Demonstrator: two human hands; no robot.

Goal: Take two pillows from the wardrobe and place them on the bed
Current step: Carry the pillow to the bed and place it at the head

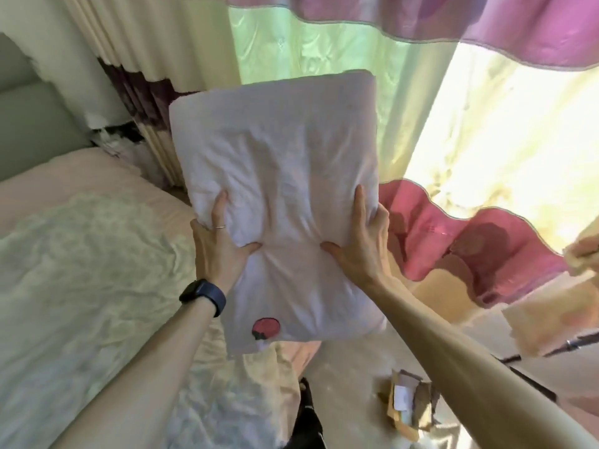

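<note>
Pillow [278,176] held up in the air at arm's length, upright on its long side, in front of the green and pink curtains [324,43]. White case, creased, a small red motif [265,328] near the lower edge.

Left hand [220,244] and right hand [363,241] both clamped on it, one at each side of the lower middle, thumbs pressed into the front face, fingers spread up the sides and round the back. Ring on a left finger, dark watch [204,294] on the left wrist.

Fabric puckers and dents deeply under the thumbs: soft filling, light by the look of it, no stiffness. Loose case could slide over the stuffing, so a two-sided squeeze at the middle looks the right hold; a corner grip would let it flop.

Bed [81,270] lies to the left and below, pale cover rumpled, pillow not touching it. Floor to the right carries some torn cardboard [410,400]. Wardrobe not seen.
</note>
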